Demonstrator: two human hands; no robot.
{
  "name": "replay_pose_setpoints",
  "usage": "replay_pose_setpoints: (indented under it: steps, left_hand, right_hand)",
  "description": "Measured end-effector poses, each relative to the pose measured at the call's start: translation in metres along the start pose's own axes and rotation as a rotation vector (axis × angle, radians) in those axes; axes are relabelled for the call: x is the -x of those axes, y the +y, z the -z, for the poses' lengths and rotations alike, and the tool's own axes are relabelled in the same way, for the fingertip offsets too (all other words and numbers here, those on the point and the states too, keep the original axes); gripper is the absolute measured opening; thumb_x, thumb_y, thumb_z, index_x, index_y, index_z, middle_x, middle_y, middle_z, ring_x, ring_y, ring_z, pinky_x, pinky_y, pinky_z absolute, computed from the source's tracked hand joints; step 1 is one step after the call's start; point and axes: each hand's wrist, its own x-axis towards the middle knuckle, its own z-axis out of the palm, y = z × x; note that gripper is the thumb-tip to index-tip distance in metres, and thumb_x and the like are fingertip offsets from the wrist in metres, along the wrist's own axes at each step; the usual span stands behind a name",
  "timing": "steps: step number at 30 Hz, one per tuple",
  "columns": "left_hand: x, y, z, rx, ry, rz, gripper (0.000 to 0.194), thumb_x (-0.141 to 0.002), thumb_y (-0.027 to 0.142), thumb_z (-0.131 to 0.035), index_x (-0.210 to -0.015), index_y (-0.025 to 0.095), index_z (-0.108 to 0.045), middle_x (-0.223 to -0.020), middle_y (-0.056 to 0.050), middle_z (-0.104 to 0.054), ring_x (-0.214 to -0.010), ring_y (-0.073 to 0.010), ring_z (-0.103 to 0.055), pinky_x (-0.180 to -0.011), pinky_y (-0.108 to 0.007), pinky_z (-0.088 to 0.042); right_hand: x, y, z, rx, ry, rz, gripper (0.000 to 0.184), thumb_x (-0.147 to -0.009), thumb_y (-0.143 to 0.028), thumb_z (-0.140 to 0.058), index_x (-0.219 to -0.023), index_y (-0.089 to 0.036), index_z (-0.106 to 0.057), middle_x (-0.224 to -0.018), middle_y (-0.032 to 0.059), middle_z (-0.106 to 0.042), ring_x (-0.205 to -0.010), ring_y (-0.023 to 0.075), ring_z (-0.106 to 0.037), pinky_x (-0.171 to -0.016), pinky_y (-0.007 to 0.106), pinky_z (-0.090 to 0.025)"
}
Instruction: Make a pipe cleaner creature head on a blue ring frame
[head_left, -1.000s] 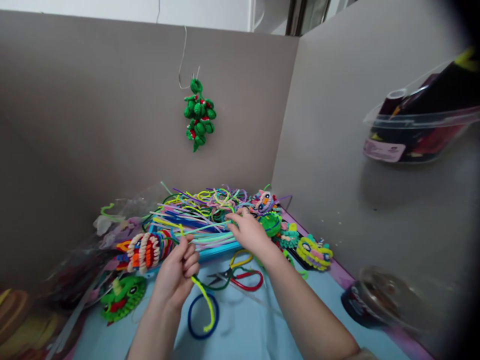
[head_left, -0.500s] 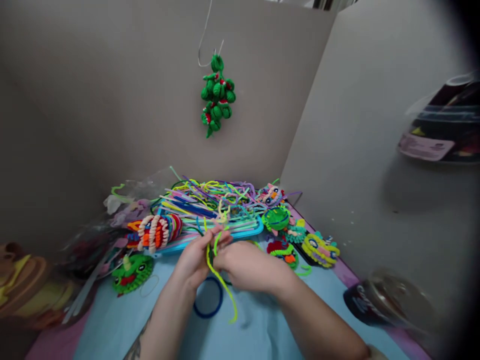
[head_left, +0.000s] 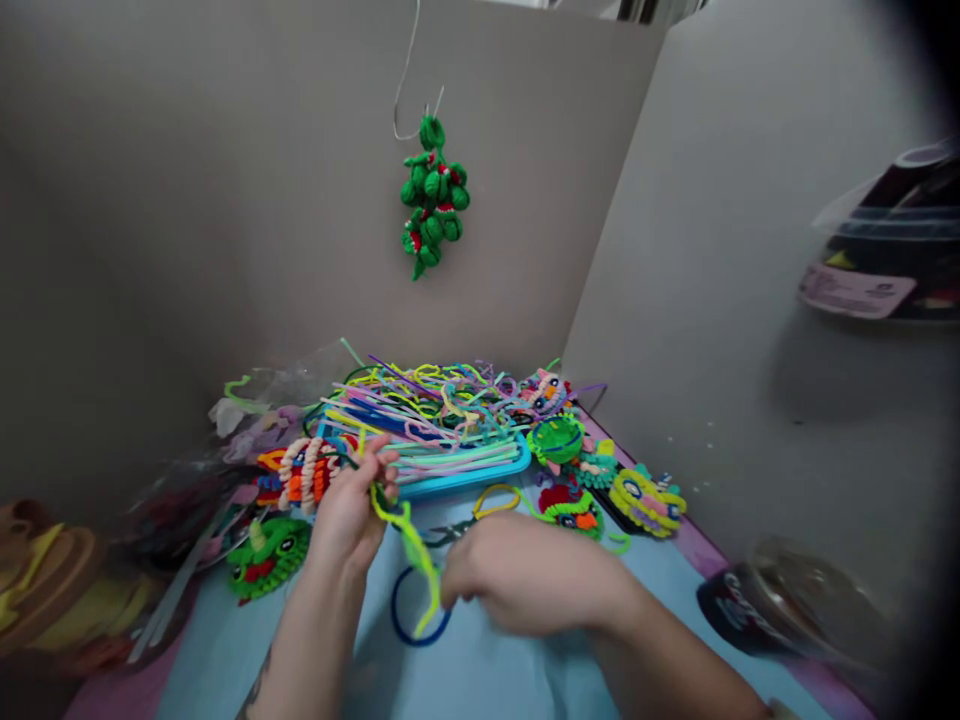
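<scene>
My left hand is closed on yellow-green pipe cleaners, with a dark green one between the fingers too. Their loose ends hang down and right from the fist. Blurred by motion, my right hand has its fingers curled at the lower part of the yellow-green strand; the fingertips are partly hidden. Just beyond the right hand lie scissors with a yellow handle loop, partly covered by it. A dark blue ring lies on the light blue table cover beneath the strands.
A blue tray heaped with many-coloured pipe cleaners stands at the back. Pipe-cleaner figures flank it, including a green one at left and a yellow one at right. A lidded cup stands right. Green ornaments hang on the wall.
My right hand went from the tray to the left hand's strands, then down and right. A brighter green strand appeared between the hands. My left hand kept its hold on the pipe cleaners.
</scene>
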Motion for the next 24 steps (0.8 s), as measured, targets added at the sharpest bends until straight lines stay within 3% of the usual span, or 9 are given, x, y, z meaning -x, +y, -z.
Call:
replay_pose_setpoints:
  steps: [3,6,7,10,14,17,19,22,24]
  left_hand:
    - [0.004,0.007,-0.003,-0.063,0.128,-0.27,0.015,-0.088,0.016,-0.042,-0.092,0.018,-0.057,-0.088,-0.006,-0.065,-0.079,-0.0142,-0.064,-0.064,-0.023,-0.052]
    - [0.012,0.0,-0.011,-0.134,0.069,-0.107,0.018,-0.089,0.02,-0.041,-0.099,0.018,-0.056,-0.099,-0.01,-0.066,-0.085,-0.0189,-0.065,-0.065,-0.029,-0.053]
    - [0.015,-0.004,-0.015,-0.143,0.021,0.017,0.02,-0.089,0.02,-0.041,-0.102,0.017,-0.055,-0.1,-0.012,-0.065,-0.082,-0.0194,-0.066,-0.063,-0.029,-0.053]
    - [0.021,-0.017,-0.023,-0.093,-0.112,0.312,0.026,-0.087,0.019,-0.042,-0.109,0.011,-0.055,-0.092,-0.015,-0.066,-0.071,-0.0189,-0.065,-0.061,-0.03,-0.053]
    - [0.023,-0.01,-0.021,-0.004,-0.172,0.256,0.025,-0.084,0.012,-0.048,-0.108,0.011,-0.056,-0.063,-0.002,-0.058,-0.052,-0.0108,-0.057,-0.054,-0.023,-0.05]
    - [0.025,0.01,-0.015,0.065,-0.18,0.017,0.023,-0.083,0.011,-0.05,-0.105,0.017,-0.056,-0.054,0.006,-0.044,-0.037,-0.0037,-0.037,-0.036,-0.012,-0.034]
    - [0.027,0.022,-0.012,0.073,-0.177,-0.108,0.016,-0.083,0.015,-0.053,-0.098,0.018,-0.056,-0.058,0.005,-0.045,-0.037,-0.0025,-0.033,-0.032,-0.01,-0.026]
    - [0.031,0.032,-0.01,0.003,-0.18,-0.19,0.01,-0.078,0.022,-0.061,-0.085,0.015,-0.056,-0.064,0.003,-0.05,-0.038,-0.0006,-0.03,-0.032,-0.01,-0.023]
    - [0.033,0.033,-0.008,-0.059,-0.192,-0.17,0.016,-0.074,0.023,-0.066,-0.082,0.013,-0.057,-0.064,0.002,-0.051,-0.038,0.0005,-0.028,-0.032,-0.009,-0.022]
  right_hand:
    - [0.016,0.015,0.016,-0.086,0.34,-0.09,0.04,-0.074,-0.001,-0.037,-0.095,-0.021,-0.066,-0.09,0.0009,-0.068,-0.083,0.0118,-0.061,-0.074,0.022,-0.043]
    - [0.013,0.022,0.016,-0.004,0.661,-0.258,0.04,-0.076,-0.002,-0.036,-0.1,-0.019,-0.063,-0.097,0.0041,-0.066,-0.091,0.0138,-0.058,-0.081,0.025,-0.042]
    - [0.007,0.022,0.012,0.028,0.647,-0.254,0.039,-0.075,-0.002,-0.037,-0.1,-0.018,-0.063,-0.098,0.0047,-0.066,-0.092,0.0146,-0.058,-0.082,0.026,-0.041]
    - [-0.01,0.02,-0.002,0.087,0.363,-0.147,0.033,-0.072,-0.004,-0.043,-0.091,-0.02,-0.065,-0.093,0.004,-0.066,-0.089,0.016,-0.058,-0.079,0.025,-0.04]
    - [-0.02,0.021,-0.013,0.092,0.168,-0.029,0.025,-0.073,-0.006,-0.048,-0.086,-0.019,-0.065,-0.085,0.0024,-0.066,-0.081,0.0153,-0.058,-0.072,0.024,-0.04]
    - [-0.026,0.033,-0.016,0.05,0.228,0.003,0.028,-0.075,-0.004,-0.047,-0.092,-0.019,-0.064,-0.091,0.0021,-0.065,-0.087,0.0137,-0.056,-0.079,0.024,-0.038]
    - [-0.037,0.047,-0.021,0.059,0.36,-0.097,0.028,-0.079,-0.005,-0.044,-0.094,-0.018,-0.063,-0.099,0.0042,-0.063,-0.095,0.015,-0.052,-0.087,0.028,-0.036]
    - [-0.061,0.069,-0.034,0.094,0.575,-0.307,0.022,-0.085,-0.016,-0.046,-0.099,-0.019,-0.062,-0.118,0.0079,-0.055,-0.114,0.0201,-0.041,-0.094,0.035,-0.032]
    - [-0.078,0.081,-0.043,0.116,0.604,-0.386,0.026,-0.084,-0.028,-0.052,-0.107,-0.02,-0.06,-0.127,0.0096,-0.049,-0.12,0.0232,-0.035,-0.097,0.039,-0.03]
